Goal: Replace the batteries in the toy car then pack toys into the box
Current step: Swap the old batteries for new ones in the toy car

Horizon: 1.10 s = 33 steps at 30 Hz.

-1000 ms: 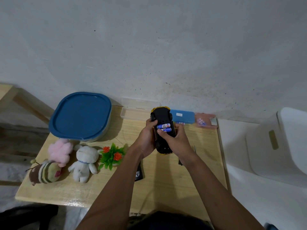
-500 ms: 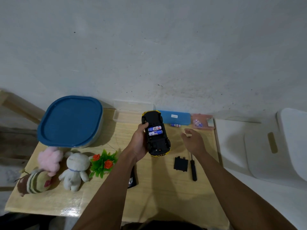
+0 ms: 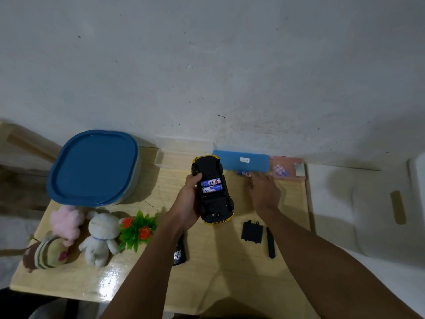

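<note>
The left hand [image 3: 189,204] holds the toy car [image 3: 215,203] from its left side, with the thumb curled over the edge near the open battery slot. The car is turned upside down, so its black bottom faces up and only a little of the yellow body shows at both ends. It is over the middle of the wooden surface [image 3: 230,272], but I cannot tell if it touches the wood. Two batteries [image 3: 211,185] lie side by side in the slot. The right hand [image 3: 264,192] is to the right of the car, palm down, with its fingers stretched loosely and holding nothing. Its fingertips are just beside a loose battery [image 3: 243,173], which lies in front of a blue case [image 3: 241,160]. A pink box [image 3: 288,172] stands to the right of this case and a clear plastic case [image 3: 181,155] to its left. The black battery cover [image 3: 251,231] and a black screwdriver [image 3: 270,242] lie near each other under the right forearm. The box with the blue lid [image 3: 92,166] stands at the back left. In front of it are a pink plush toy [image 3: 66,221], a white plush toy [image 3: 101,236], a striped plush toy [image 3: 48,252] and a small plastic plant [image 3: 138,229].
</note>
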Available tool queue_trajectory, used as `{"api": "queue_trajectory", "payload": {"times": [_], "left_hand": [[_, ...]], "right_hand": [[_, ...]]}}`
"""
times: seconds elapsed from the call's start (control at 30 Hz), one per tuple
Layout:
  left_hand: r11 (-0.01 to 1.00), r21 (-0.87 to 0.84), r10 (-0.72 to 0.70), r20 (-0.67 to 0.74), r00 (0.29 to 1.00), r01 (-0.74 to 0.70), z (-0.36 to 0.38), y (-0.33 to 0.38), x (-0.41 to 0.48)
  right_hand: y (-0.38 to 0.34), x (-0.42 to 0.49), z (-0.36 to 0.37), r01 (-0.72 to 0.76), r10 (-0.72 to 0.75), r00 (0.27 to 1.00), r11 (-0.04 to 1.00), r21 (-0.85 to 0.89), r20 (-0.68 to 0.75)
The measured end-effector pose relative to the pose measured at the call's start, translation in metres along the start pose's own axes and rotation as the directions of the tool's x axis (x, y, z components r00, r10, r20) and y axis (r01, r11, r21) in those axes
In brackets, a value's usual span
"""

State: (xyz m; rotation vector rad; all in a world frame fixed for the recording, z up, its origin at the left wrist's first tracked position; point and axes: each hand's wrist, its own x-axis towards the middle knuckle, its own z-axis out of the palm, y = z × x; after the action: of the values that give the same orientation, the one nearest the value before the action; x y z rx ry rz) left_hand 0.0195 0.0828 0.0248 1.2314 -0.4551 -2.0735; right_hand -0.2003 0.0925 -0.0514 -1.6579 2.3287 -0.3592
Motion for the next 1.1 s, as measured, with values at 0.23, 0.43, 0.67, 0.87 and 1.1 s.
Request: {"api": "queue_trajectory", "payload": {"times": [0.23, 0.43, 0.67, 0.87, 1.1], "left_hand": [[1.000, -0.014, -0.002, -0.003, 1.000, 0.002, 0.002, 0.001, 0.000], [1.000, -0.018, -0.006, 0.000, 1.000, 0.006, -0.001, 0.005, -0.001], [1.000, -0.025, -0.001, 0.018, 1.000, 0.002, -0.002, 0.013, -0.002], [0.999, 0.028, 0.018, 0.027, 0.999, -0.019, 0.006, 0.007, -0.005], [0.999, 0.005, 0.034, 0.070, 0.997, -0.035, 0.011, 0.005, -0.013]], "right_hand": [[0.007, 0.009, 0.008, 0.029, -0.039, 0.997, 0.987, 0.159, 0.059], [-0.007, -0.017, -0.012, -0.102, 0.117, 0.993, 0.726, 0.680, 0.025], [-0.043, -0.068, -0.073, -0.101, 0.173, 0.985, 0.492, 0.865, 0.016], [-0.085, -0.088, -0.098, -0.020, 0.015, 1.000, 0.525, 0.851, 0.014], [-0.099, -0.099, -0.090, 0.027, 0.121, 0.982, 0.667, 0.745, -0.144]]}}
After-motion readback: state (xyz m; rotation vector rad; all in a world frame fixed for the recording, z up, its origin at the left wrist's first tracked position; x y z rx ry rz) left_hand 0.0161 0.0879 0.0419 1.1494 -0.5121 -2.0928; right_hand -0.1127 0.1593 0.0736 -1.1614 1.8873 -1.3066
